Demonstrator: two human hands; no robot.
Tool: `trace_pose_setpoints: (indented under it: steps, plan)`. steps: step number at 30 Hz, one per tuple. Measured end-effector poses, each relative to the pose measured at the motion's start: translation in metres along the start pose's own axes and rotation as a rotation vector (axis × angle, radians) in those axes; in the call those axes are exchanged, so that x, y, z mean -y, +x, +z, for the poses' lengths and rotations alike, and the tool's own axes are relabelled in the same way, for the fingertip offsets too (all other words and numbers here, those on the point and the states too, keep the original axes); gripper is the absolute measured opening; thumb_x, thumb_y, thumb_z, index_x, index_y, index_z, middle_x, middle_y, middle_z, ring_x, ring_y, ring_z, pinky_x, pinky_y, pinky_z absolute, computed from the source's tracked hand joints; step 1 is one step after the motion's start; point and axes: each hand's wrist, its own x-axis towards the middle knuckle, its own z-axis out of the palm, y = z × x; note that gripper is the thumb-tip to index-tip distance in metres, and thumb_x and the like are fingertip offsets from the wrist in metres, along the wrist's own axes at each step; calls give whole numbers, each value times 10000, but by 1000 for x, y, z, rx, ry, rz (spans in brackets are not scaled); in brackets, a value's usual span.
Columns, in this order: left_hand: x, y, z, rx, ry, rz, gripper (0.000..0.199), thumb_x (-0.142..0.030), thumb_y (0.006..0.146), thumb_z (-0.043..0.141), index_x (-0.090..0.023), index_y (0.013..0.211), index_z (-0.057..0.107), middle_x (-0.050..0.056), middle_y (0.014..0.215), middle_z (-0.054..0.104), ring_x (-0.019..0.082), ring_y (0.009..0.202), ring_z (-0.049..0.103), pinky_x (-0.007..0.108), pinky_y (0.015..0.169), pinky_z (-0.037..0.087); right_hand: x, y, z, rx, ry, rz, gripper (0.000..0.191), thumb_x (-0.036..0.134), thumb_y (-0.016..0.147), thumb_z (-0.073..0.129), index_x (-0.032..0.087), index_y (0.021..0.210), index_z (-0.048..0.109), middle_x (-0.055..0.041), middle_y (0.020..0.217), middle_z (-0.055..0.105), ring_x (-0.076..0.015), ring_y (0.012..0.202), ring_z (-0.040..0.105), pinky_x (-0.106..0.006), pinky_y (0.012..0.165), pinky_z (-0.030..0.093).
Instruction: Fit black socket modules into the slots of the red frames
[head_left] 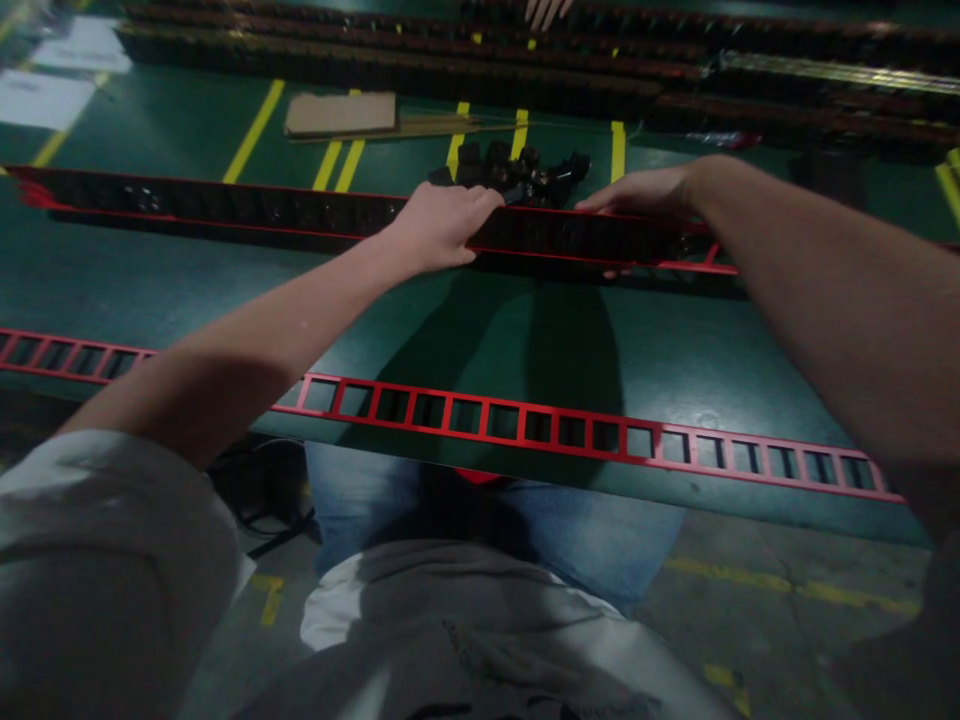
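Across the green table [450, 310] runs the long red-edged strip [247, 205], gripped by the left hand [446, 225] and by the right hand [637, 195], just in front of the black parts [525, 175], with the cardboard piece [341, 114] lying beyond

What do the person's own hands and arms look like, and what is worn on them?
The left hand and right hand wear no gloves, and no watch or bracelet shows. The left sleeve is pale, loose and short; on the right arm, shadow hides any sleeve.
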Motion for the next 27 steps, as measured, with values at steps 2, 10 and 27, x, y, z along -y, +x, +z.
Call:
trace_pose_setpoints:
  steps: [2, 10, 27]
  plan:
    - [3, 2, -3, 25, -23, -3, 663, -427, 828, 616, -298, 1457, 454, 78, 1312, 627, 346, 1199, 580, 483, 948, 479, -1, -2, -5, 98, -177, -65, 705, 641, 1012, 153, 217, 1107, 708, -45, 896, 771, -227, 969, 601, -462, 928, 477]
    - [5, 7, -27, 108, -40, -15, 693, -569, 809, 639, -310, 1433, 486, -2, 1234, 680, 305, 1264, 514, 470, 1022, 424, 0, -39, 33, -296, -533, -256, 656, 674, 845, 619, 241, 1335, 567, -97, 1223, 679, -344, 1133, 588, -460, 938, 469]
    - [4, 11, -31, 65, -189, 96, 767, -591, 782, 646, -248, 1451, 493, 67, 1306, 656, 298, 1245, 579, 398, 1005, 451, -10, -70, 23, -469, -580, -154, 716, 699, 797, 669, 165, 1269, 597, -154, 1166, 666, -399, 1123, 580, -477, 904, 431]
